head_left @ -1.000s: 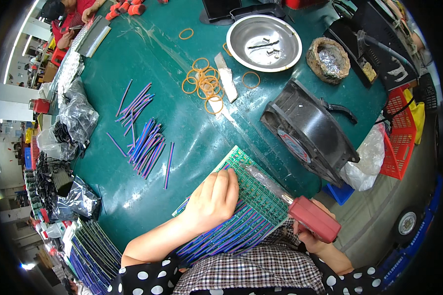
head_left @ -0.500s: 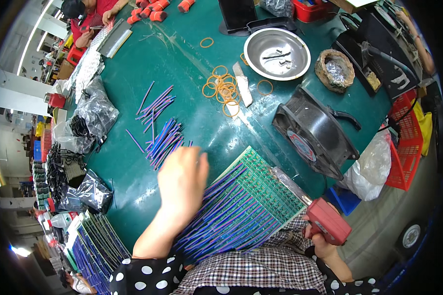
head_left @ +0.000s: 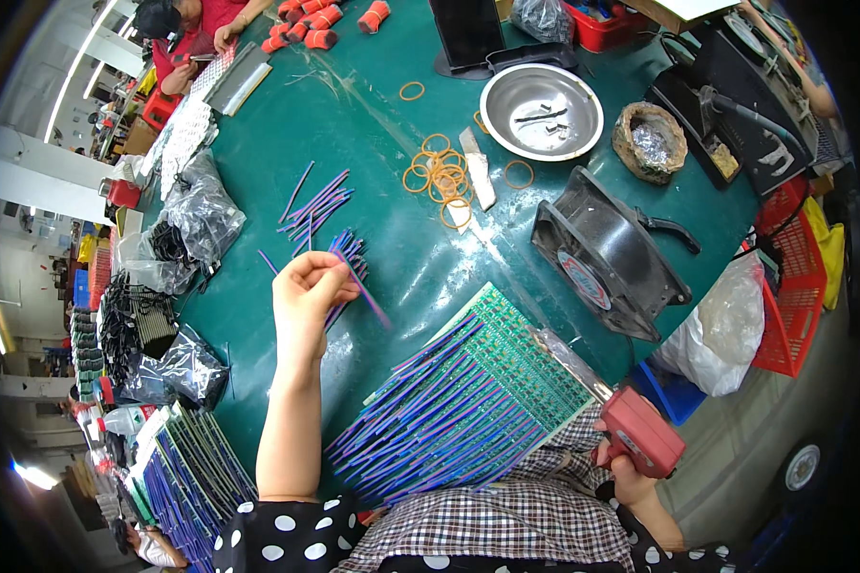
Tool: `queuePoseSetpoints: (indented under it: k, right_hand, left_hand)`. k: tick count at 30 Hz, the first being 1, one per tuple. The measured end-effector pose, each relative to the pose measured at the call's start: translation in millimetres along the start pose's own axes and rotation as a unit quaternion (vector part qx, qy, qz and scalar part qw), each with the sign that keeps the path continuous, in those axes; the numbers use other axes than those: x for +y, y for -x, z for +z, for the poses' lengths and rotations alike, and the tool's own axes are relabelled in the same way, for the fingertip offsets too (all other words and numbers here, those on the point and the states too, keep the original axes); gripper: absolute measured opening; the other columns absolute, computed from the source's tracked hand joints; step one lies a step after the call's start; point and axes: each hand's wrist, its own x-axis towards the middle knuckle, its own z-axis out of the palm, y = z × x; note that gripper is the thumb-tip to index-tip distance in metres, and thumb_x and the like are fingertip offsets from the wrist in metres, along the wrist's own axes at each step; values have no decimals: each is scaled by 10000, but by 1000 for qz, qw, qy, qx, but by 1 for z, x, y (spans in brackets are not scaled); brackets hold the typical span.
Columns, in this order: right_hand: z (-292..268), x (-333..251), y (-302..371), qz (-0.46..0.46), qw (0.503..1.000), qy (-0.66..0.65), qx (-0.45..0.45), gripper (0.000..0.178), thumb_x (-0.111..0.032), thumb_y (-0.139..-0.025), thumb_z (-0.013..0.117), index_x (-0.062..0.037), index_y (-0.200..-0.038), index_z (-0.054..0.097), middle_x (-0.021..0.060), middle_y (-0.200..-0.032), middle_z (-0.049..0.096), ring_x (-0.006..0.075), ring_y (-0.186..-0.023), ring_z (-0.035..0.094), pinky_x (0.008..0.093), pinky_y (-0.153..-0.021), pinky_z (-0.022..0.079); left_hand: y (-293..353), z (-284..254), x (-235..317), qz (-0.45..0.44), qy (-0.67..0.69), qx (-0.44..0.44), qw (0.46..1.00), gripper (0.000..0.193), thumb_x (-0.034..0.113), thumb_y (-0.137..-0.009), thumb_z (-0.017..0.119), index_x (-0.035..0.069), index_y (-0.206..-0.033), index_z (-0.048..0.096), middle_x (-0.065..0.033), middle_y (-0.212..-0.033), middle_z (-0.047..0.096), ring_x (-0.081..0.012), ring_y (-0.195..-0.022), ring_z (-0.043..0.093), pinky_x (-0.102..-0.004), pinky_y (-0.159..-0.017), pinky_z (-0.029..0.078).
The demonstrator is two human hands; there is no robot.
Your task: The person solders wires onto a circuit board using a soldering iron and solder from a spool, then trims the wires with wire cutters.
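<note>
Here, left hand (head_left: 306,291) raised over the green table (head_left: 392,143), fingers pinched shut on one purple wire (head_left: 361,285), just beside the loose purple wires (head_left: 330,229) toward the table's left edge. Right hand (head_left: 631,477) down at the near edge, fist closed round a red tool (head_left: 643,442), beside the green circuit board (head_left: 506,368) lined with purple wires.

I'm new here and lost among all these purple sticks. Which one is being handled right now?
Start at the green circuit board on the teal table. Up and to its left, the left hand is raised over a loose purple pile. The stick is the only one pinched in fingertips, slanting clear of the table.
</note>
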Motion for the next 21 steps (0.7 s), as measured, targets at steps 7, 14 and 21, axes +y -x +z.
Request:
queuePoseSetpoints:
  k: [7,14,21]
  right_hand:
    - [1,0,-1,-8,999,-40,-3,728,-145,-711,758,103,-1300,411,127,-880,646,132,-593,606,242,-522,501]
    - [4,-3,-2,1,999,-34,10,763,-229,-724,781,102,-1302,408,125,-895,645,133,-588,605,237,-529,499]
    - [-4,9,9,21,996,87,21,577,-147,-693,752,54,-1190,541,149,-961,660,168,-704,658,281,-627,536]
  left_hand:
    - [30,-5,0,230,-370,-21,900,111,31,-753,711,41,-817,621,-63,-765,612,-157,-701,610,-290,-620,477]
    - [3,1,14,435,-501,-244,707,224,47,-655,708,51,-862,622,-66,-960,591,-280,-999,536,-409,-847,426]
    - [23,27,36,325,-373,-248,833,158,-57,-765,627,-5,-914,615,-106,-774,590,-277,-711,583,-334,-653,473]
